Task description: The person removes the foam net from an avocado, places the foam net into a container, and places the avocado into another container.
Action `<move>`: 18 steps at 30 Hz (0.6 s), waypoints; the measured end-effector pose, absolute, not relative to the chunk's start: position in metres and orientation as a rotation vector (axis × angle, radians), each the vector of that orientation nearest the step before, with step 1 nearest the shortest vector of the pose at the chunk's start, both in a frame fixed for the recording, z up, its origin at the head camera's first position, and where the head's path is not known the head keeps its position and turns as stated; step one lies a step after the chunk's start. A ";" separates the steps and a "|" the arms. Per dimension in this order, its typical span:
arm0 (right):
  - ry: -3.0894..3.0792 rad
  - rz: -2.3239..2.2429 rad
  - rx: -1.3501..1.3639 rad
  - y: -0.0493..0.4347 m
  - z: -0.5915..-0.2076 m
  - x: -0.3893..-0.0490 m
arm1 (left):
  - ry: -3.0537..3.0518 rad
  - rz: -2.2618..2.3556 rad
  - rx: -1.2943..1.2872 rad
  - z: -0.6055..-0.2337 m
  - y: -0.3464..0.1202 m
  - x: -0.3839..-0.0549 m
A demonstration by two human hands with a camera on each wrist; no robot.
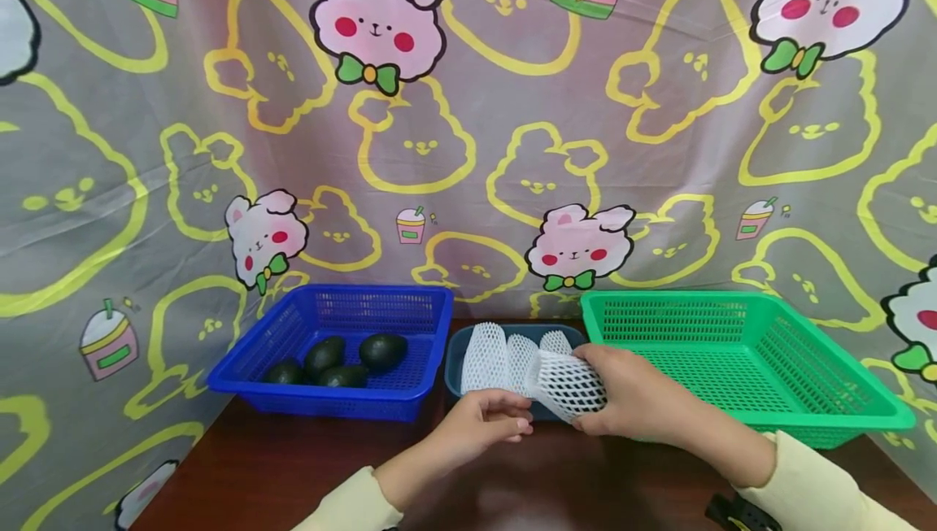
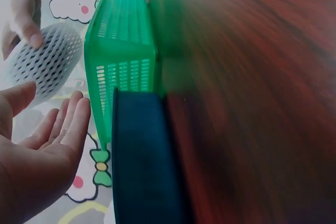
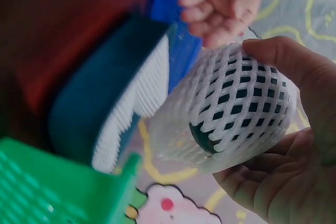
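Note:
My right hand (image 1: 637,393) grips an avocado inside a white foam net sleeve (image 1: 571,385), thumb on one side and fingers on the other. Dark green skin shows through the mesh and at the sleeve's open end in the right wrist view, where the avocado (image 3: 205,138) peeks out. My left hand (image 1: 472,429) is just left of it, palm turned up, fingers relaxed and holding nothing. Behind both hands sits a dark teal tray (image 1: 455,352) with several white foam net sleeves (image 1: 485,356) in it, partly hidden by the held one.
To the left a blue basket (image 1: 337,405) holds several bare avocados (image 1: 383,351). On the right stands a green basket (image 1: 703,360), its near side partly behind my right forearm. A brown wooden table (image 1: 293,466) carries everything, and a patterned curtain (image 1: 468,149) hangs behind.

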State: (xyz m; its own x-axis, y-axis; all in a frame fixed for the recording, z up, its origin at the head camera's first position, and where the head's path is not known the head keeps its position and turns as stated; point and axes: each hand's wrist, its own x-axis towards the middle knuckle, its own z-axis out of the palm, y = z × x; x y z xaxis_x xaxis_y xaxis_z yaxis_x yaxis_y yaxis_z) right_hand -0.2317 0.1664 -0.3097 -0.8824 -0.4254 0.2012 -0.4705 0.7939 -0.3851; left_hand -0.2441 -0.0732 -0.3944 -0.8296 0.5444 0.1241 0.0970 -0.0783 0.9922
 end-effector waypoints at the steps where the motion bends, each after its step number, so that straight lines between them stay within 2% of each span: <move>1: -2.875 0.659 0.733 0.164 -0.313 -0.231 | 1.892 1.980 0.695 -0.395 -0.077 -0.243; 12: -2.940 0.728 0.786 0.144 -0.353 -0.227 | 1.989 1.928 0.726 -0.412 -0.103 -0.240; 18: -2.939 0.719 0.893 0.138 -0.374 -0.232 | 2.048 1.922 0.656 -0.419 -0.113 -0.241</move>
